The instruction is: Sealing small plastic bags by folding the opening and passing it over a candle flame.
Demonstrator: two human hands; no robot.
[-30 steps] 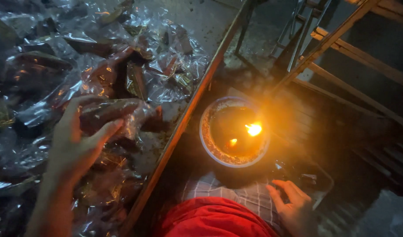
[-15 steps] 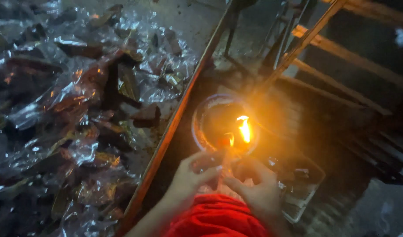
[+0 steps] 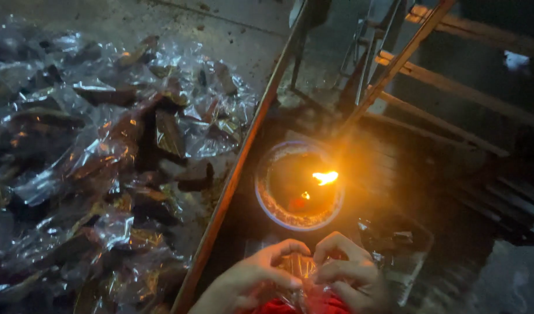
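Observation:
My left hand (image 3: 252, 279) and my right hand (image 3: 347, 273) meet at the bottom of the view, both pinching a small clear plastic packet (image 3: 299, 268) with something dark inside. Just beyond the hands sits a round bowl (image 3: 267, 203) with a small flame (image 3: 325, 177) burning in it. A big heap of filled clear plastic packets (image 3: 104, 168) covers the floor to the left. Red cloth (image 3: 284, 306) shows under my hands.
A long wooden bar (image 3: 243, 157) runs diagonally between the heap and the bowl. Wooden slats of a frame (image 3: 429, 75) cross the upper right. A clear container (image 3: 403, 250) lies right of my hands. The scene is dark, lit mainly by the flame.
My left hand left the heap of packets and came to my lap with a packet. Both hands now hold it together by the flame.

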